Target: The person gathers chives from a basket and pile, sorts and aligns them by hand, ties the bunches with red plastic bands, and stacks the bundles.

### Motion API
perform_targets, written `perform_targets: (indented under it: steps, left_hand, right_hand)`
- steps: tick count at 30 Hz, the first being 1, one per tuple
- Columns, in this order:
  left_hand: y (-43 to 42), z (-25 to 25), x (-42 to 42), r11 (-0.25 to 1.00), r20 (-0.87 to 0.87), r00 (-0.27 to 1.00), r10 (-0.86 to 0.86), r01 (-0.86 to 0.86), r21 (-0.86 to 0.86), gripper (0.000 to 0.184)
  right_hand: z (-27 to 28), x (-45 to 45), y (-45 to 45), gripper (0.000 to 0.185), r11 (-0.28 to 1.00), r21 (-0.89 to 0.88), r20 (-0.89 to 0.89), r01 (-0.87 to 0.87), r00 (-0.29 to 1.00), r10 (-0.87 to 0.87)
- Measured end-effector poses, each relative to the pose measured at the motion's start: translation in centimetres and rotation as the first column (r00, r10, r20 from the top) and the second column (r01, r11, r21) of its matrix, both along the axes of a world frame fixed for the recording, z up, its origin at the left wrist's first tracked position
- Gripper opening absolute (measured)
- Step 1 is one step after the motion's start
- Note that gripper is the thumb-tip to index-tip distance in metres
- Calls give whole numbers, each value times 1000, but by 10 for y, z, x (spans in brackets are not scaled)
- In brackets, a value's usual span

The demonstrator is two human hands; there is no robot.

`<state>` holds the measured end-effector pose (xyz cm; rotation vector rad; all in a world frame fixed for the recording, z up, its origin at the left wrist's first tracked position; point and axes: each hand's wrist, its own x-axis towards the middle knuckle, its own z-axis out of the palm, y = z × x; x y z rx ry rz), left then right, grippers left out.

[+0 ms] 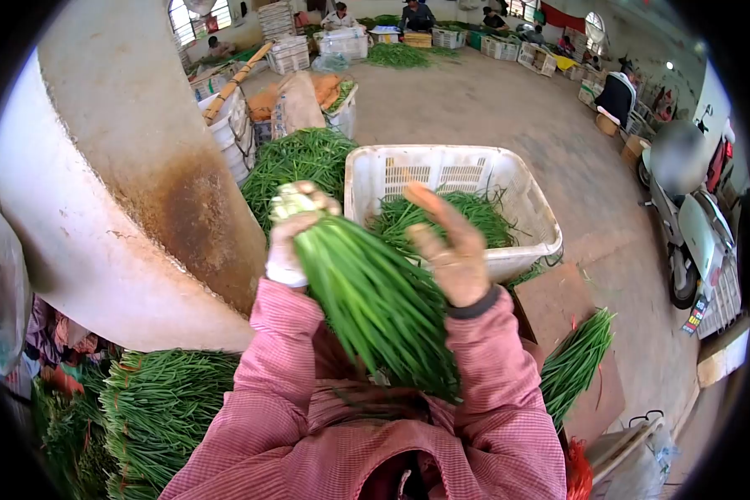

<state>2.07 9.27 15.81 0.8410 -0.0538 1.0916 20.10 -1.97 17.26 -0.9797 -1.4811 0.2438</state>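
My left hand [290,242] is wrapped round the pale stem ends of a thick bunch of green chives [371,292]. The bunch slants across my lap, its leaf tips hanging toward my right forearm. To its right, my right hand [457,258] is raised with the fingers apart and slightly blurred; it holds nothing. Just beyond my hands stands a white plastic crate [529,204] with loose chives [475,212] inside. A large heap of chives [300,162] lies left of the crate.
Stacked chive bundles [162,408] sit at my lower left, beside a thick pillar [167,167]. At my right, a bundle [575,362] rests on a brown board [558,300]. Red string [577,471] hangs below it. A scooter [700,233] stands at far right; several people work at the back.
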Motion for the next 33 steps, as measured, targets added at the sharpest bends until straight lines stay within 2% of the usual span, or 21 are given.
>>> perform_targets:
  steps: [1,3,4,5,7,10,11,12,13,15,16,17,19,23,28,30,31,33]
  left_hand:
    - [4,-6,-10,999,93,995,-38,40,-27,29]
    - [16,-21,-27,998,202,977,67,-64,-20,30]
    - [24,-31,-33,1000,280,960,15,-18,9,32]
    - [21,-32,-34,999,341,940,5,12,-50,31]
    - [21,-41,-37,999,357,934,-12,25,-34,32]
    - [20,-45,-37,1000,343,939,-4,4,1,32]
    - [19,-45,-37,1000,348,938,4,-4,-1,32]
    - [20,-46,-38,1000,346,938,3,-2,-5,32]
    - [21,-47,-38,1000,359,933,-15,13,7,32]
    - [20,-47,-37,999,371,928,-35,31,18,32]
    - [18,-46,-37,1000,365,930,-31,29,11,32]
    - [16,-46,-36,1000,361,932,-27,27,6,32]
    - [13,-46,-33,999,371,928,-46,44,13,32]
    - [10,-51,-33,996,370,925,-86,80,32,32]
    - [7,-55,-35,996,356,930,-89,87,21,31]
    - [6,-58,-35,997,353,932,-77,78,12,31]
    - [7,-60,-35,996,357,930,-84,87,7,31]
    - [7,-63,-35,996,362,928,-86,92,1,31]
  right_hand:
    - [-1,9,-16,32,997,-66,-264,-40,964,21]
    - [-6,17,-50,24,984,-160,-371,83,918,-138]
    - [-11,14,-66,19,974,-211,-300,87,942,-150]
    - [-15,11,-80,15,960,-260,-227,99,961,-161]
    - [-25,-2,-95,10,971,-224,-43,88,994,-100]
    - [-52,-15,-106,10,943,-333,-58,17,998,-38]
    - [-61,-15,-106,13,908,-317,291,274,939,-181]
    - [-69,-15,-104,18,840,-214,600,499,746,-290]
    - [-74,-14,-101,18,838,-217,599,500,746,-290]
    - [-83,-12,-92,35,857,-153,611,491,729,-308]
    - [-89,-14,-86,41,855,-67,621,514,692,-368]
    - [-85,-17,-85,41,854,-68,620,516,693,-369]
    - [-72,-23,-84,37,806,-235,716,544,657,-235]
    - [-80,-26,-75,31,830,-202,663,520,696,-274]
    - [-73,-25,-74,36,808,-328,548,489,795,-259]
    - [-73,-23,-70,43,851,-152,473,503,793,-384]
    - [-72,-24,-71,43,851,-156,472,502,794,-382]
    - [-68,-28,-72,49,856,-30,608,516,689,-394]
